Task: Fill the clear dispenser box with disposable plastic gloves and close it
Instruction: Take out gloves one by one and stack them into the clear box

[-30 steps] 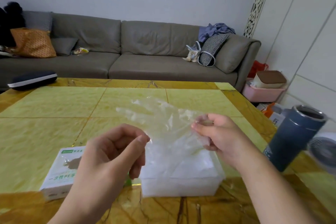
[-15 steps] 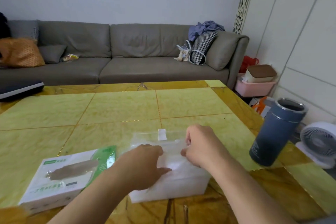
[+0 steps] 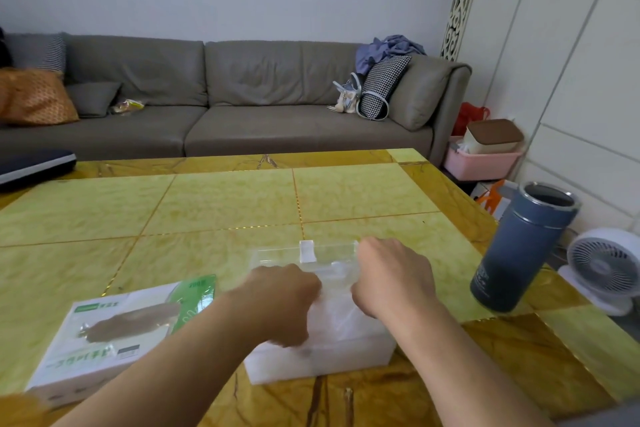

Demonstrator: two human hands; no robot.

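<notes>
Closest to us is the clear rectangular plastic dispenser box (image 3: 322, 357), sitting on the glossy yellow-green marble-look table (image 3: 225, 201) near its front edge. It's stuffed with thin, crinkly see-through plastic gloves (image 3: 334, 308), so its walls look milky white. Its clear lid (image 3: 304, 253) is open and stands up behind the box, with a small white tab at the middle of its far edge.

Both our hands are down on the pile. Our left hand (image 3: 280, 302) has its fingers curled under and is pushing into the gloves on the left side of the box; we can't tell whether they actually pinch any plastic. Our right hand (image 3: 391, 277) is knuckles-up over the right side with fingers tucked down into the film, and again the grip is hidden from us.

Just to the left of the box lies a flat white-and-green cardboard glove carton (image 3: 114, 333), with an oval opening on top. Off to the right stands a matte dark blue cylindrical tumbler (image 3: 519, 250) with a metal rim, well apart from the box. Past the table's right edge there's a small round white fan (image 3: 606, 263). Farther back is a long grey-brown leather sofa (image 3: 242, 104) with cushions and a heap of clothes.
</notes>
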